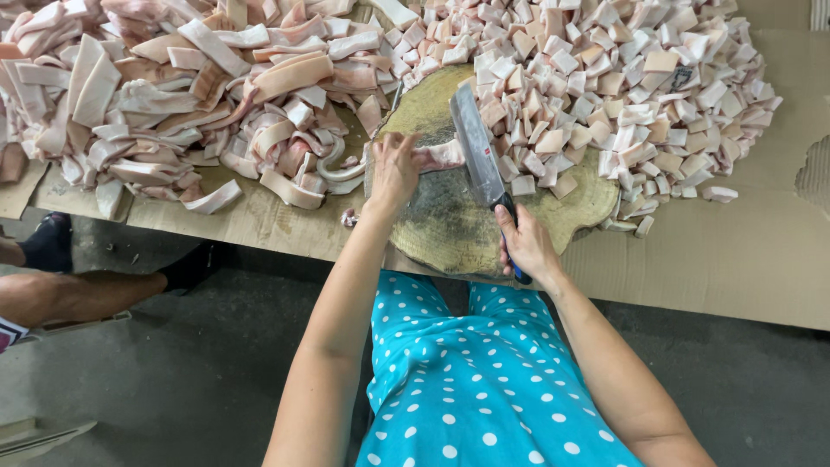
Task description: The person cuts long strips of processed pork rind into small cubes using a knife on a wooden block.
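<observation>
A round wooden chopping block [450,216] sits at the near edge of a cardboard-covered table. My left hand [393,169] presses a pale pink strip of pork skin [441,156] flat on the block. My right hand [523,242] grips the dark handle of a broad steel cleaver [475,143]. Its blade lies across the block just right of the strip, touching it or nearly so. Cut pieces crowd the block's far right edge.
A heap of long uncut strips [173,95] covers the table at left. A large pile of small cut squares [622,86] fills the right. Bare cardboard [735,259] lies at the right front. Another person's legs and dark socks [52,242] show below left.
</observation>
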